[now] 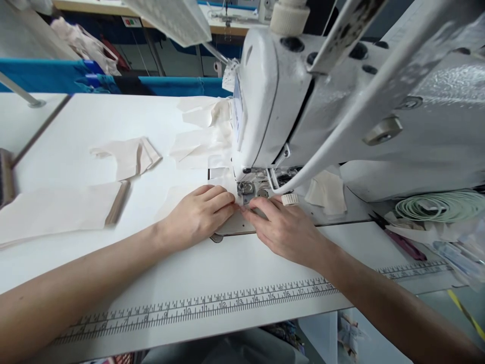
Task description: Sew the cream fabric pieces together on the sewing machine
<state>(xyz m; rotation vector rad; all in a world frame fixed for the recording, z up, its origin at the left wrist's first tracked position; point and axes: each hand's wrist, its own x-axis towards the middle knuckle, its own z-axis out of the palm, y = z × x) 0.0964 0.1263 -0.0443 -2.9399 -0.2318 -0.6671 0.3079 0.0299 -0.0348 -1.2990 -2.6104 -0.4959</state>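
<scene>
My left hand [200,215] rests on the bed of a white sewing machine [259,96], its fingers closed at the edge of a thin pale fabric piece [176,198]. Just right of it, my right hand [282,227] pinches with thumb and forefinger at the same spot, in front of the presser foot [247,189]. The fingertips of both hands almost meet, and they hide most of the cloth there. Behind the foot, several pale fabric pieces [200,144] lie joined in a loose row to the left of the machine head.
Left on the table are a stack of cut fabric [60,210] and a smaller pile [131,156]. A fabric piece [328,194] lies under the machine arm. Dark-red-handled snips [405,245] and a coil of pale green cord [439,206] sit right. A printed ruler [223,303] runs along the front edge.
</scene>
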